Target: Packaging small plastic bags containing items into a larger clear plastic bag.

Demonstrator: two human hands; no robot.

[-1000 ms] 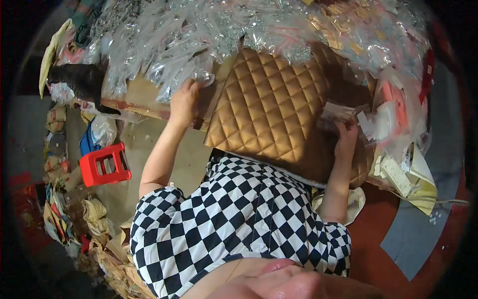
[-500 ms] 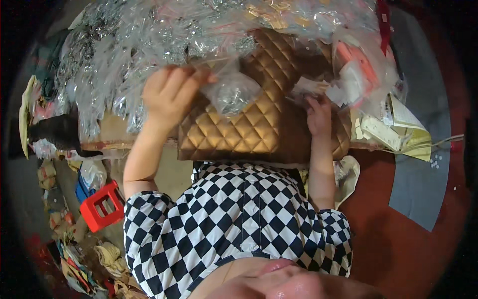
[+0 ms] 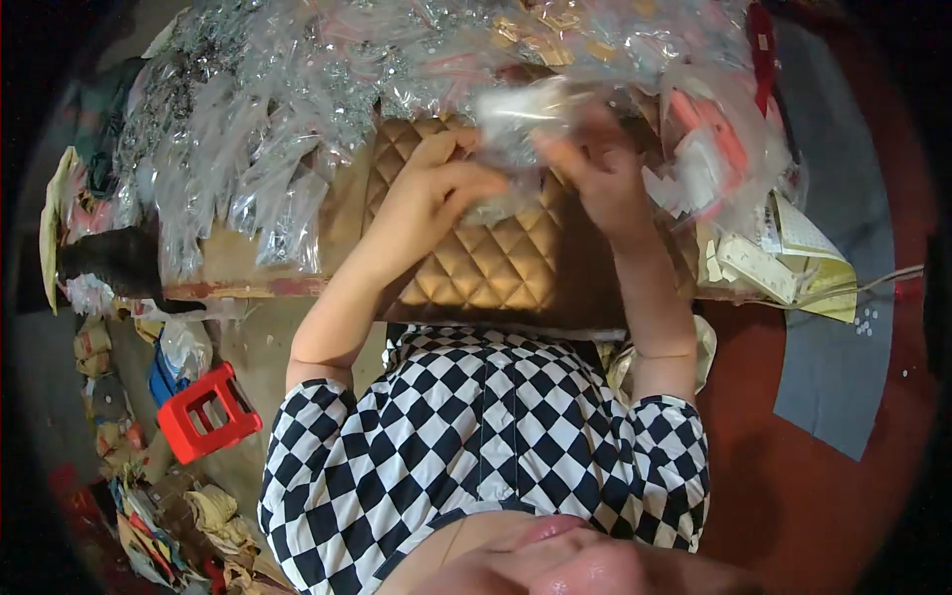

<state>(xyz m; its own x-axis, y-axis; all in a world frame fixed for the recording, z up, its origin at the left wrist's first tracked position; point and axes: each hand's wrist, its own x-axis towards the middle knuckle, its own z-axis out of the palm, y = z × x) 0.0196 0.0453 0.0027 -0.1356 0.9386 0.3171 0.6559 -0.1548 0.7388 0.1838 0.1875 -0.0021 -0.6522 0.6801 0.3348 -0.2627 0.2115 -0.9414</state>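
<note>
A clear plastic bag [image 3: 501, 203] with small shiny contents hangs between my two hands over a brown quilted mat [image 3: 496, 263]. My left hand [image 3: 436, 178] pinches the bag at its left side. At the bag's right, my right hand [image 3: 600, 169] is smeared by motion, its fingers near a blurred, whitish, see-through piece [image 3: 531, 114] above the bag. Whether that piece is part of the same bag or a separate one, I cannot tell.
A big heap of clear bags with silvery contents [image 3: 268, 129] covers the table's left and far side. At right lie a bag with orange-red items [image 3: 714, 129], a white power strip [image 3: 754, 268] and yellowish paper [image 3: 828, 273]. A red plastic stool [image 3: 208, 412] stands at lower left.
My left hand has moved right with the bag, toward the middle of the mat. My right hand has come up and left to meet it, and the whitish piece has risen above the bag.
</note>
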